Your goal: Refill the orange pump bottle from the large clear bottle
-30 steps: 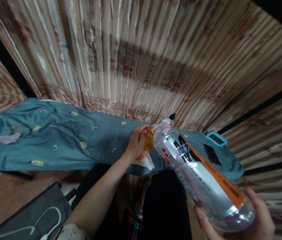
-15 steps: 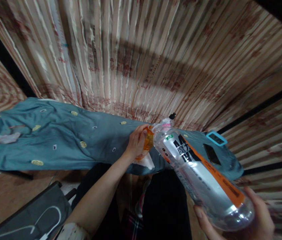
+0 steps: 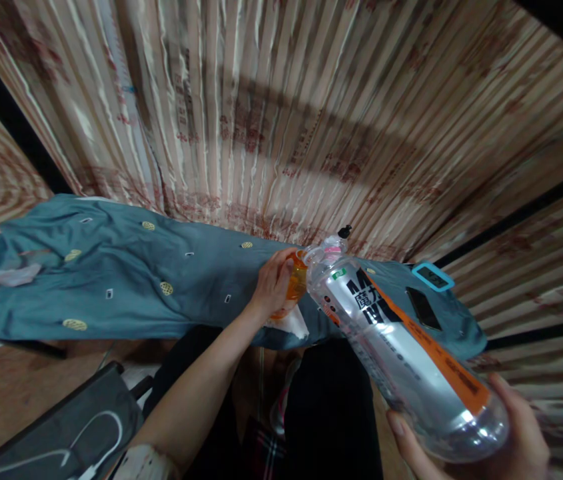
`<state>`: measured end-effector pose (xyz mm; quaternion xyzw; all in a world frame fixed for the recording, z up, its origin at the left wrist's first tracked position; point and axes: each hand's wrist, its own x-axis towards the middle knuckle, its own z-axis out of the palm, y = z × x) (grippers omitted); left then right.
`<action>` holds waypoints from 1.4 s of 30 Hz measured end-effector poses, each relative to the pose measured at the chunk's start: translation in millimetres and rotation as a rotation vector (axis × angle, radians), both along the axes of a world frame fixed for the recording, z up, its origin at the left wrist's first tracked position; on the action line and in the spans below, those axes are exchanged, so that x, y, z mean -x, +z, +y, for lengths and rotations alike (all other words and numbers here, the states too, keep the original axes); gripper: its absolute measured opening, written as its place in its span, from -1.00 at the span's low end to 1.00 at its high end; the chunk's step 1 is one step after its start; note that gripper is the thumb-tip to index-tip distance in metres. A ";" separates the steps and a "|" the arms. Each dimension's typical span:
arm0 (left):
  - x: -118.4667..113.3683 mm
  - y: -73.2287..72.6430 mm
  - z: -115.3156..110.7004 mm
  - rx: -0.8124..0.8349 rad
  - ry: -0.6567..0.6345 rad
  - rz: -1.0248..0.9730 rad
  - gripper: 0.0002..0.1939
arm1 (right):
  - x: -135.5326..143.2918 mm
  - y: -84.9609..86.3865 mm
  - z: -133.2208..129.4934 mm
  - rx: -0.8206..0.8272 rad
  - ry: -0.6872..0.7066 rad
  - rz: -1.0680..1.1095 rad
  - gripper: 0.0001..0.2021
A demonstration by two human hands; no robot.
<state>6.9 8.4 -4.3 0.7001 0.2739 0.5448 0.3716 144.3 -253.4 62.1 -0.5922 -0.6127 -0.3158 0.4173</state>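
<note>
My right hand (image 3: 521, 433) grips the base of a large clear plastic bottle (image 3: 406, 360) with a silver and orange label. The bottle is tilted, its neck lower left of a black-tipped clear pump or dispenser bottle (image 3: 334, 245). Wrapped round an orange see-through container (image 3: 297, 285), my left hand (image 3: 274, 283) holds it at the mouth of the large bottle. Whether the two rims touch I cannot tell. Beneath the orange container lies a white tissue (image 3: 292, 323) on the cloth.
A teal patterned cloth (image 3: 201, 280) covers the narrow table. At its right end lie a dark phone (image 3: 424, 308) and a blue-framed digital timer (image 3: 432, 277). Another tissue (image 3: 15, 275) is at the left. A pleated curtain (image 3: 271, 120) hangs behind; a white cable (image 3: 96, 423) rests lower left.
</note>
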 end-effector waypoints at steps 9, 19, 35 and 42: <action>0.8 0.4 0.3 -0.010 0.001 0.005 -0.28 | 1.9 0.1 0.0 0.002 -0.002 0.024 0.05; 0.3 0.5 0.7 -0.015 0.003 -0.002 -0.26 | 0.6 1.7 0.4 -0.022 0.003 0.003 0.01; 0.7 1.3 0.9 -0.028 0.002 -0.008 -0.30 | 1.3 2.9 3.1 0.001 0.009 -0.004 0.04; 0.6 -0.1 1.7 -0.028 0.000 -0.004 -0.27 | 4.2 4.2 5.5 -0.018 0.006 -0.007 0.00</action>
